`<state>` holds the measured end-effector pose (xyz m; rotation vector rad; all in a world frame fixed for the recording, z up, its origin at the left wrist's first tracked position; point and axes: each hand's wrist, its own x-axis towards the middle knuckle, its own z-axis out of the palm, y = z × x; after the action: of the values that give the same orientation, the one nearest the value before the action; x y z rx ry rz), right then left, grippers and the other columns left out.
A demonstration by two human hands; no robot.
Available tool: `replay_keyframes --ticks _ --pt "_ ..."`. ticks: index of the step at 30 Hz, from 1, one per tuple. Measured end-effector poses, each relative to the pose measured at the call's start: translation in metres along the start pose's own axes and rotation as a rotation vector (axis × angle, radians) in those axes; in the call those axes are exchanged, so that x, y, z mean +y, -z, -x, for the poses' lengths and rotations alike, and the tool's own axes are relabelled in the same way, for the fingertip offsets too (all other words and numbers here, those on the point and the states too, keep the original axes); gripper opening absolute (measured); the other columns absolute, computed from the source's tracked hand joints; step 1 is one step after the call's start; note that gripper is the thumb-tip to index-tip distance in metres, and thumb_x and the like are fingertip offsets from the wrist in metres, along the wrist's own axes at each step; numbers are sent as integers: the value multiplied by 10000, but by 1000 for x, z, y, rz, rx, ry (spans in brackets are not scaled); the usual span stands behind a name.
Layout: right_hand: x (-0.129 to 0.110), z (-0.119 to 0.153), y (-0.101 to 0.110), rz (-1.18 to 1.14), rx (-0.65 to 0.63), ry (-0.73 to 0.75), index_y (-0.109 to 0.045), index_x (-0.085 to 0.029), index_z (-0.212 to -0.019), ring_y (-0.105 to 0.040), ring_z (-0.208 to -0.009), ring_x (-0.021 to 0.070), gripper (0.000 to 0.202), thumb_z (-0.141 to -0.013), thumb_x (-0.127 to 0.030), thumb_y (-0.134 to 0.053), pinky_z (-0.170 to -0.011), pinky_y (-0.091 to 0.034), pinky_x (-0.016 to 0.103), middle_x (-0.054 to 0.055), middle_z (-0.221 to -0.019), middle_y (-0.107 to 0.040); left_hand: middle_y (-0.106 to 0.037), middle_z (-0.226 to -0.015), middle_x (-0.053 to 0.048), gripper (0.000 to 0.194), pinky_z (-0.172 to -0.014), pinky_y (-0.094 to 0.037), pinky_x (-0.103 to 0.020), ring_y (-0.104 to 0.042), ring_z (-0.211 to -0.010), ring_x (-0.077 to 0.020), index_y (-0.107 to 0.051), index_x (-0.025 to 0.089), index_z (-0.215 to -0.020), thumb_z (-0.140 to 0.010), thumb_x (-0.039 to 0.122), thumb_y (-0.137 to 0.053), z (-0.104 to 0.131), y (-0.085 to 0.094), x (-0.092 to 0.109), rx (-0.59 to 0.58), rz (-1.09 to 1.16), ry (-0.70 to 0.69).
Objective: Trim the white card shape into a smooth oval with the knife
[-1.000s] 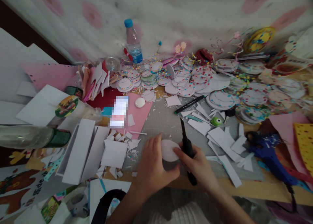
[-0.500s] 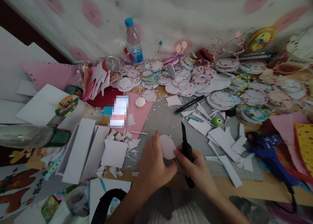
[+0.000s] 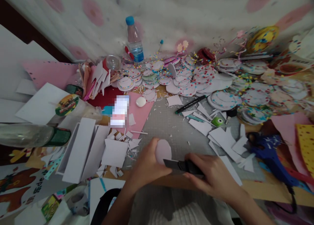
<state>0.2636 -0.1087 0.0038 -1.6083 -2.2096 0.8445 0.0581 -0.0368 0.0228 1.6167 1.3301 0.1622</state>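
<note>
In the head view, a white disc point(image 3: 162, 149) is held above the near part of a grey mat point(image 3: 169, 123), gripped along one side by the fingers of the left hand point(image 3: 147, 164). A black utility knife point(image 3: 190, 167) is held by the right hand point(image 3: 213, 176), its fingers wrapped around the handle. The blade point(image 3: 170, 163) is pointed toward the left fingers and lies across the disc's lower edge; whether it is pressed into the rim cannot be told. The left thumb is seen close to that blade, so it would best be tucked clear of the cutting line. Thin, light strokes seem advisable, with the disc turned by the left fingers rather than the knife forced. A firm pinch is called for, as so small a disc could slip. White offcuts point(image 3: 224, 141) are scattered beyond the right fingers and had best be avoided by the forearm.
</note>
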Motion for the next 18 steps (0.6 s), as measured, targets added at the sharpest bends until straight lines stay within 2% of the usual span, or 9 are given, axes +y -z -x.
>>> replay_keyframes --ticks 7,12,18 --pt "-1 -1 -2 128 20 44 -486 -210 -762 -606 -545 167 328 -924 -488 -420 -498 -259 270 3 -607 -594 -520 -811 26 447 -644 -378 -257 -511 -773 -179 -447 211 -959 -571 231 -668 1 6 4 -70 11 -35" --pt "-1 1 1 160 69 74 -475 -209 -735 -604 -528 160 364 -924 -514 -410 -488 -262 264 0 -601 -588 -535 -850 16 456 -652 -376 -255 -508 -793 -179 -463 204 -978 -568 223 -661 0 8 8 -92 4 -85" --pt "10 2 1 220 155 41 -488 -206 -741 -601 -492 160 399 -925 -549 -400 -474 -285 254 -6 -565 -578 -519 -845 26 470 -609 -364 -226 -489 -750 -154 -491 218 -1032 -588 212 -644 2 11 4 -138 58 -35"
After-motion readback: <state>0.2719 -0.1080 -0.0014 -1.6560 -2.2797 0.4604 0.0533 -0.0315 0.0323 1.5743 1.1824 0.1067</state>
